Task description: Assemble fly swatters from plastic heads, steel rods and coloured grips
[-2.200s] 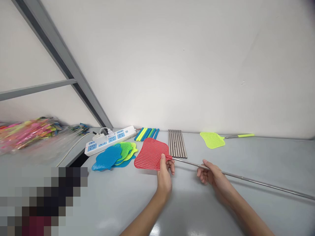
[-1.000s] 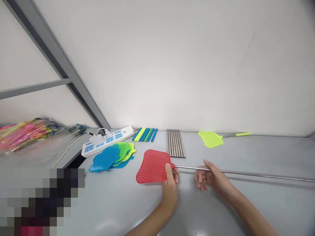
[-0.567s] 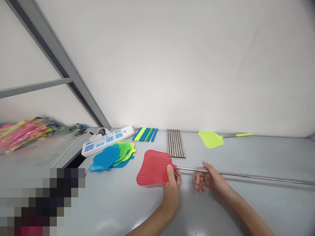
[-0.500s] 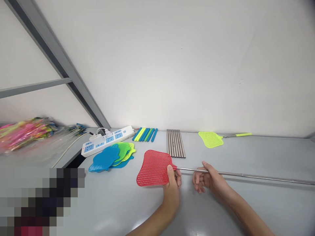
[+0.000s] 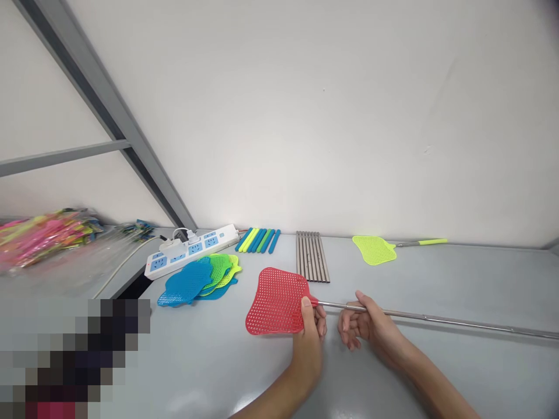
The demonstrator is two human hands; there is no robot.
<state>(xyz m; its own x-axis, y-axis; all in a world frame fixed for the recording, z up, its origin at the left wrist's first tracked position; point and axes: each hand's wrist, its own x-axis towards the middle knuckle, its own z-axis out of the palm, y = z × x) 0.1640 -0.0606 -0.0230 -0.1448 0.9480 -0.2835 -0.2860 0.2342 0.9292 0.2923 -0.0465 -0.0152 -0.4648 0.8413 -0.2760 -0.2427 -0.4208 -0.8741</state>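
A red fly swatter (image 5: 276, 302) with a perforated head lies across my grip, its long thin metal rod (image 5: 463, 323) running off the right edge of the view. My left hand (image 5: 311, 323) is closed on the swatter's neck, thumb on top where head meets rod. Farther along, my right hand (image 5: 364, 323) holds the rod loosely, with the thumb over it and curled fingers below. Behind the red head are several metal tubes (image 5: 312, 257) laid side by side. A complete yellow fly swatter (image 5: 374, 250) with a short rod and yellow handle rests by the wall.
Several loose swatter heads (image 5: 186, 282), blue, green and yellow, are stacked on the grey table (image 5: 196, 355) at left. Coloured handle sleeves (image 5: 257, 240) stand in a row behind them, beside a white power strip (image 5: 192, 250). Plastic-bagged colourful items (image 5: 52, 235) lie far left.
The red fly swatter has shifted slightly right and down, its rod's far end tilting lower. My right hand has moved slightly left along the rod toward my left hand.
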